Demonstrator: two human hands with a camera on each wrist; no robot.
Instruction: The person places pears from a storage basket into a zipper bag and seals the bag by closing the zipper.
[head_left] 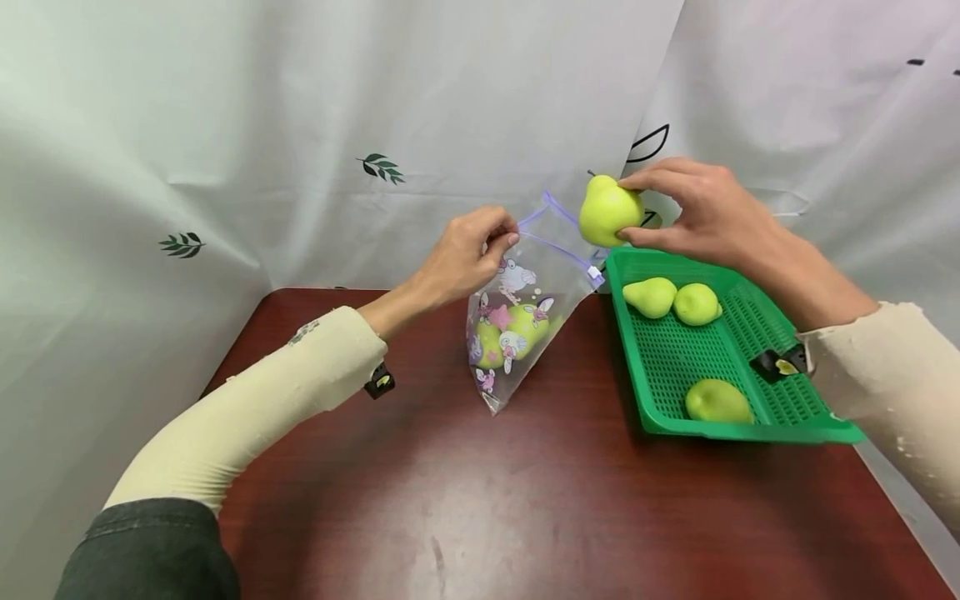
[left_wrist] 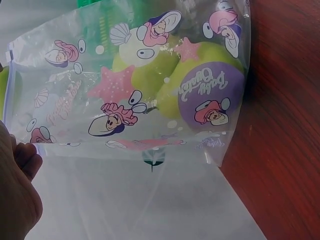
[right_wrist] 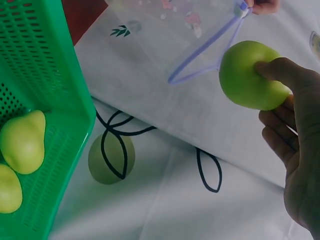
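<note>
A clear zip bag (head_left: 517, 275) with cartoon prints and a purple zip rim hangs from my left hand (head_left: 476, 250), which pinches one corner of its mouth. Its mouth gapes, and green pears (left_wrist: 200, 75) lie in the bottom part. Between thumb and fingers my right hand (head_left: 705, 208) grips another green pear (head_left: 609, 210), stem up, beside the bag's mouth. The right wrist view shows this pear (right_wrist: 250, 75) from below, apart from the purple rim. A white slider (head_left: 595, 272) sits at the rim's right end.
To the right, a green plastic basket (head_left: 637, 367) holds two pears (head_left: 651, 297) at the back and a yellow-green fruit (head_left: 717, 402) near its front wall. The dark red table (head_left: 480, 500) ends at a pale curtain (head_left: 300, 125) behind.
</note>
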